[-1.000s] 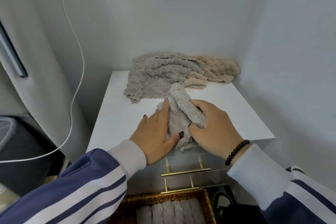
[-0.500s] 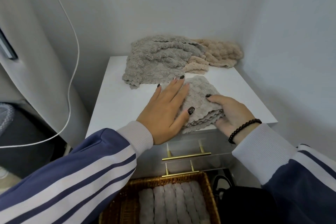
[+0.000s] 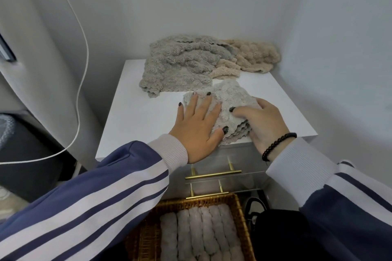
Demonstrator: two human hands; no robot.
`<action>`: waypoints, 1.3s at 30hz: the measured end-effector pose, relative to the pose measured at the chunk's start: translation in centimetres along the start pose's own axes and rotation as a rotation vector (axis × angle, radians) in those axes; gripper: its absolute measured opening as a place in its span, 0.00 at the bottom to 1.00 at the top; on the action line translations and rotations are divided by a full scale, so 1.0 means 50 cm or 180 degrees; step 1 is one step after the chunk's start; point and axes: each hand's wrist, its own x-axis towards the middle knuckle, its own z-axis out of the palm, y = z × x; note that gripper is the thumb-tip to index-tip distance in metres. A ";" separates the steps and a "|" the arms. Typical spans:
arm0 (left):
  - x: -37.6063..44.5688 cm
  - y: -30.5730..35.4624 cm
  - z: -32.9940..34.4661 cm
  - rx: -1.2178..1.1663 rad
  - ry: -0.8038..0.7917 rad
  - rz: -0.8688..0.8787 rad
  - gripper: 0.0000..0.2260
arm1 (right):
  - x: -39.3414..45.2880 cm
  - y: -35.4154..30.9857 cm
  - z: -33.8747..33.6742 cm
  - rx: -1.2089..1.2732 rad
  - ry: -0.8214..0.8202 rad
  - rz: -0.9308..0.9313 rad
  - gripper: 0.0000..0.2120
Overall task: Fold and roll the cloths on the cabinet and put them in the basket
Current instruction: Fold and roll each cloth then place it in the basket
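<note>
Both hands rest on a folded grey cloth [image 3: 228, 99] lying near the front edge of a white cabinet surface [image 3: 135, 121]. Left hand [image 3: 196, 127] lies flat with fingers straight and spread, pressing down on the cloth's left half, the thumb stretched across its near edge. Right hand [image 3: 263, 122] sits just beside it, thumb on top of the cloth and fingers curled around its layered right edge, pinching the layers together. Beyond the fingertips, toward the wall, a loose pile of grey cloths [image 3: 180, 65] lies touching the folded one, and to the right of that pile, in the corner, lies a beige cloth [image 3: 252, 57]. Below the wrists, in front of the cabinet's drawers with brass handles [image 3: 213, 174], stands a wicker basket [image 3: 240, 214] holding a row of rolled cloths [image 3: 199, 233] side by side. A white cable [image 3: 82, 53] hangs far to the left of the left hand
</note>
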 end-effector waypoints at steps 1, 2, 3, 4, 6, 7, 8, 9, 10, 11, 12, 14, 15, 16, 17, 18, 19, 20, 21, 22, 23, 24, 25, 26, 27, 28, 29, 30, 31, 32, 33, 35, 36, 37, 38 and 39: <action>-0.001 0.000 0.002 0.0015 0.0090 -0.0053 0.28 | -0.003 0.002 0.004 -0.0271 -0.0016 -0.0166 0.22; -0.004 -0.001 0.004 0.0040 0.0189 -0.0114 0.30 | -0.008 0.005 0.007 -0.0553 -0.0017 -0.0349 0.25; -0.006 -0.001 0.006 0.0066 0.0302 -0.0166 0.32 | -0.015 0.007 0.010 -0.0819 -0.0020 -0.0576 0.27; -0.008 -0.002 0.006 0.0094 0.0403 -0.0199 0.34 | -0.021 0.008 0.013 -0.1069 -0.0041 -0.0827 0.27; -0.011 -0.002 0.008 0.0116 0.0478 -0.0210 0.36 | -0.031 0.016 0.015 -0.1474 -0.0081 -0.1263 0.27; -0.010 -0.004 0.006 0.0098 0.0487 -0.0185 0.36 | -0.032 0.018 0.016 -0.1624 -0.0111 -0.1420 0.28; -0.011 -0.004 0.006 0.0045 0.0459 -0.0144 0.36 | -0.035 0.024 0.014 -0.1738 -0.0142 -0.1517 0.28; -0.011 -0.007 0.001 -0.0067 0.0452 -0.0105 0.34 | -0.035 0.027 0.016 -0.1835 -0.0181 -0.1606 0.28; -0.011 -0.012 -0.005 -0.0251 0.0442 -0.0074 0.32 | -0.035 0.029 0.018 -0.1935 -0.0235 -0.1687 0.28; -0.010 -0.019 -0.011 -0.0483 0.0419 -0.0048 0.29 | -0.036 0.033 0.019 -0.2048 -0.0307 -0.1752 0.28; -0.009 -0.031 -0.018 -0.0719 0.0407 -0.0024 0.27 | -0.037 0.033 0.022 -0.2179 -0.0398 -0.1827 0.29; -0.011 -0.055 -0.030 -0.1178 0.0389 0.0074 0.25 | -0.039 0.036 0.026 -0.2504 -0.0612 -0.1966 0.29; -0.015 -0.065 -0.033 -0.1424 0.0379 0.0154 0.25 | -0.041 0.038 0.026 -0.2671 -0.0720 -0.2016 0.30; -0.019 -0.074 -0.034 -0.1638 0.0381 0.0232 0.23 | -0.041 0.040 0.028 -0.2830 -0.0828 -0.2051 0.32; -0.024 -0.080 -0.035 -0.1744 0.0431 0.0276 0.21 | -0.042 0.041 0.029 -0.2988 -0.0943 -0.2073 0.33; -0.029 -0.087 -0.034 -0.1735 0.0546 0.0271 0.19 | -0.044 0.043 0.031 -0.3153 -0.1063 -0.2093 0.34; -0.033 -0.095 -0.032 -0.1630 0.0669 0.0203 0.18 | -0.045 0.042 0.033 -0.3314 -0.1168 -0.2124 0.35; -0.035 -0.104 -0.030 -0.1519 0.0784 0.0120 0.17 | -0.045 0.040 0.034 -0.3463 -0.1256 -0.2160 0.35; -0.036 -0.112 -0.030 -0.1425 0.0868 0.0035 0.16 | -0.046 0.037 0.035 -0.3568 -0.1334 -0.2191 0.34; -0.036 -0.119 -0.030 -0.1391 0.0927 -0.0043 0.15 | -0.047 0.033 0.036 -0.3637 -0.1417 -0.2208 0.33; -0.037 -0.121 -0.036 -0.1446 0.0982 -0.0137 0.12 | -0.048 0.028 0.036 -0.3689 -0.1511 -0.2220 0.33; -0.036 -0.123 -0.039 -0.1553 0.1034 -0.0221 0.10 | -0.051 0.025 0.038 -0.3728 -0.1611 -0.2230 0.32; -0.033 -0.120 -0.045 -0.1655 0.1072 -0.0327 0.10 | -0.055 0.023 0.040 -0.3729 -0.1719 -0.2235 0.32; -0.032 -0.116 -0.050 -0.1769 0.1081 -0.0470 0.13 | -0.059 0.023 0.043 -0.3674 -0.1812 -0.2186 0.32; -0.028 -0.110 -0.056 -0.1919 0.1064 -0.0623 0.16 | -0.062 0.022 0.046 -0.3535 -0.1875 -0.2062 0.31; -0.024 -0.108 -0.059 -0.2126 0.1029 -0.0783 0.18 | -0.063 0.020 0.049 -0.3319 -0.1924 -0.1897 0.29; -0.019 -0.105 -0.061 -0.2319 0.0995 -0.0933 0.20 | -0.063 0.019 0.053 -0.3080 -0.1946 -0.1749 0.25; -0.014 -0.101 -0.063 -0.2461 0.0983 -0.1057 0.22 | -0.060 0.016 0.055 -0.2883 -0.1898 -0.1641 0.21; -0.009 -0.101 -0.063 -0.2527 0.0982 -0.1144 0.23 | -0.056 0.015 0.057 -0.2706 -0.1763 -0.1580 0.19; -0.006 -0.100 -0.064 -0.2561 0.0983 -0.1225 0.22 | -0.053 0.017 0.058 -0.2528 -0.1534 -0.1570 0.19; -0.001 -0.098 -0.064 -0.2565 0.0995 -0.1264 0.18 | -0.051 0.018 0.058 -0.2373 -0.1250 -0.1609 0.20; 0.005 -0.095 -0.063 -0.2376 0.1021 -0.1302 0.10 | -0.054 0.026 0.062 -0.2322 -0.0828 -0.1662 0.21; 0.010 -0.091 -0.065 -0.2237 0.1037 -0.1304 0.07 | -0.056 0.029 0.064 -0.2363 -0.0718 -0.1665 0.22; 0.013 -0.088 -0.065 -0.2169 0.1073 -0.1311 0.05 | -0.056 0.035 0.066 -0.2379 -0.0654 -0.1646 0.24; 0.013 -0.085 -0.067 -0.2184 0.1103 -0.1326 0.04 | -0.055 0.040 0.068 -0.2359 -0.0614 -0.1594 0.27; 0.015 -0.084 -0.067 -0.2247 0.1139 -0.1313 0.03 | -0.052 0.041 0.067 -0.2310 -0.0574 -0.1505 0.30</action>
